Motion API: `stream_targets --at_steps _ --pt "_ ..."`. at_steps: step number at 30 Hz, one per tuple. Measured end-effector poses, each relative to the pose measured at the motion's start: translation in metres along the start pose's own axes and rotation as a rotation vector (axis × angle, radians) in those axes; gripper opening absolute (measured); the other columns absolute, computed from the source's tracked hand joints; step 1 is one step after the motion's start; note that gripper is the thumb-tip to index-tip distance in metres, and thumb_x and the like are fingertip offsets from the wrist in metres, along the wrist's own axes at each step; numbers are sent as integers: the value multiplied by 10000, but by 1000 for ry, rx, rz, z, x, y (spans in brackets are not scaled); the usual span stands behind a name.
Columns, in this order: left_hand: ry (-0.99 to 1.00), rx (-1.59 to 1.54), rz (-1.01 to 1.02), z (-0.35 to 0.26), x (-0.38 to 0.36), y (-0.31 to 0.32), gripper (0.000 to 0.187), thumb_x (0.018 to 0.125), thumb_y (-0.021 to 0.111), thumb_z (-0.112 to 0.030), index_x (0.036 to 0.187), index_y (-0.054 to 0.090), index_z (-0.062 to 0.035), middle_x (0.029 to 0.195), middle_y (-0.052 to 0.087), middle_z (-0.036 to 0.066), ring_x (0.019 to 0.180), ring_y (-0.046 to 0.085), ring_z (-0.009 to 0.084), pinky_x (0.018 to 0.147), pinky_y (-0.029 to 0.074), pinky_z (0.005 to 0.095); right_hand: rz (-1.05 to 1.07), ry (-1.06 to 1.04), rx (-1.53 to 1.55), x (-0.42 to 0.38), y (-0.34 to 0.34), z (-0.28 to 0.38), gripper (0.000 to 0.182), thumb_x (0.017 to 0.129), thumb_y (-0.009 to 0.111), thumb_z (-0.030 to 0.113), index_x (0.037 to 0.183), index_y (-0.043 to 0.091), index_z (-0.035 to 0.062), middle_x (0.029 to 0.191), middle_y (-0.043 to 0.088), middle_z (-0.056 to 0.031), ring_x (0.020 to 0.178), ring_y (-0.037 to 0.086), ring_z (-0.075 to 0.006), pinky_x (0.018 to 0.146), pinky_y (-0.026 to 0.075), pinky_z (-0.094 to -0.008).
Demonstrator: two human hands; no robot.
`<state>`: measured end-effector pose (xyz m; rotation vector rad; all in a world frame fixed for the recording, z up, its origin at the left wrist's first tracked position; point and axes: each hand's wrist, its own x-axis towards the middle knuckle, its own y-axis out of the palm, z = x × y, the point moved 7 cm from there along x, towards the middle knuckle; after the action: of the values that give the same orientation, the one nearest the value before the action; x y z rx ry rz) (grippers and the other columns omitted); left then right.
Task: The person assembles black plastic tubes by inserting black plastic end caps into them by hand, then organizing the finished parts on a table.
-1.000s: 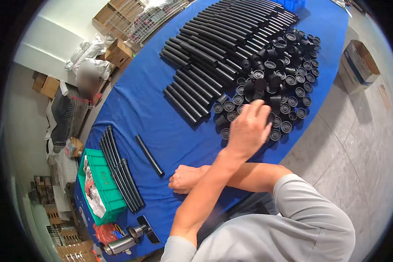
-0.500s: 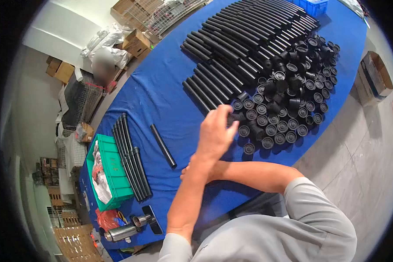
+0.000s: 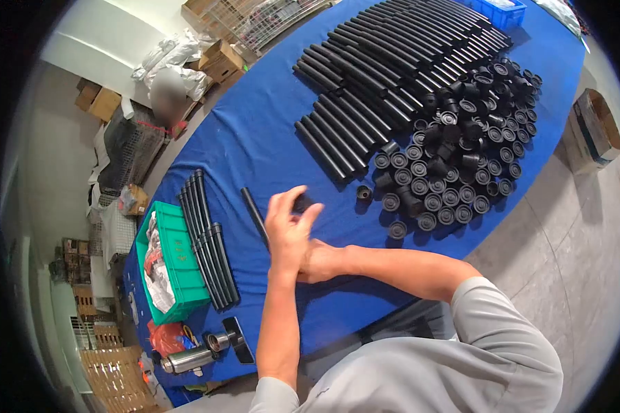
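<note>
My left hand is in front of me, thumb and fingers curved around a small black cap. Beneath its wrist lies my right hand, whose fingers are hidden, so what they hold does not show. A single black tube rests on the blue cloth beside the left hand, which covers its lower end. One black cap stands apart from the large heap of black caps to the right. Behind that heap, many black tubes lie side by side in rows.
Several black tubes with wider collars lie against a green crate at the left. A phone, a steel flask and a red plastic bag are near the table edge. A blue crate stands at the far end.
My left hand has moved left and back from the cap heap with a black cap in it. My right hand stays low, under the left wrist. The view has shifted slightly.
</note>
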<state>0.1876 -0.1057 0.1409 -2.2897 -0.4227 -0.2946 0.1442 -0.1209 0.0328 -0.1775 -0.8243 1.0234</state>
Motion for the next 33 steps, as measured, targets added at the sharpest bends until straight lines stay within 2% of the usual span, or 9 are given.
stream_targets --at_steps 2,7,9,11,13,25,28,29,33 --pt "-100 22 -154 40 -17 -39 394 875 813 -94 1250 705 -36 1083 619 47 925 641 116 742 552 260 76 102 -56 0 -1 -5 210 883 666 228 879 671 18 837 693 -190 748 681 -427 695 555 -545" --pt "-223 115 -275 134 -50 -86 424 851 798 -77 1253 678 -16 1079 704 94 944 678 185 854 552 326 58 -157 -155 0 -22 35 248 867 655 256 730 603 57 711 639 -123 651 665 -360 557 521 -502" --pt "-129 231 -174 126 -46 -67 407 820 820 -105 1191 681 -12 1023 729 119 943 702 211 851 558 343 52 -228 -74 -2 -19 46 259 856 656 285 743 623 54 711 652 -118 658 680 -354 557 525 -509" --pt "-42 256 -120 113 -37 -43 358 786 821 -133 1083 653 -24 1000 707 183 936 703 354 837 556 425 294 -226 -121 -11 11 50 272 869 651 308 755 633 62 706 647 -113 645 674 -351 572 522 -515" --pt "-71 276 -22 116 -30 -18 346 795 813 -167 1034 598 -37 963 691 182 937 679 386 820 536 469 395 -207 -179 -11 16 51 280 879 654 320 767 644 64 720 661 -114 646 678 -348 590 527 -511" --pt "36 216 67 88 -35 -8 303 846 820 -257 936 632 -37 973 677 119 970 624 336 841 511 453 275 -198 -119 -8 10 41 267 837 721 281 735 646 46 699 670 -132 628 677 -356 579 528 -496" --pt "190 207 -251 97 -34 -38 286 857 810 -249 976 664 -34 997 686 131 918 642 346 821 517 453 278 -163 -140 -6 8 40 267 847 720 276 735 642 46 687 658 -131 620 670 -358 570 525 -496" --pt "76 284 -293 112 -32 -48 248 870 796 -220 979 682 -28 974 691 150 893 660 356 811 526 453 269 -157 -147 -5 7 39 266 852 719 272 735 641 46 686 655 -131 619 669 -359 566 524 -495" --pt "-344 558 -232 175 -35 -66 673 867 760 -431 1364 521 -46 985 709 270 970 687 457 863 537 531 171 -64 -171 -2 0 34 267 873 709 254 733 633 41 694 650 -137 625 668 -371 565 527 -496"
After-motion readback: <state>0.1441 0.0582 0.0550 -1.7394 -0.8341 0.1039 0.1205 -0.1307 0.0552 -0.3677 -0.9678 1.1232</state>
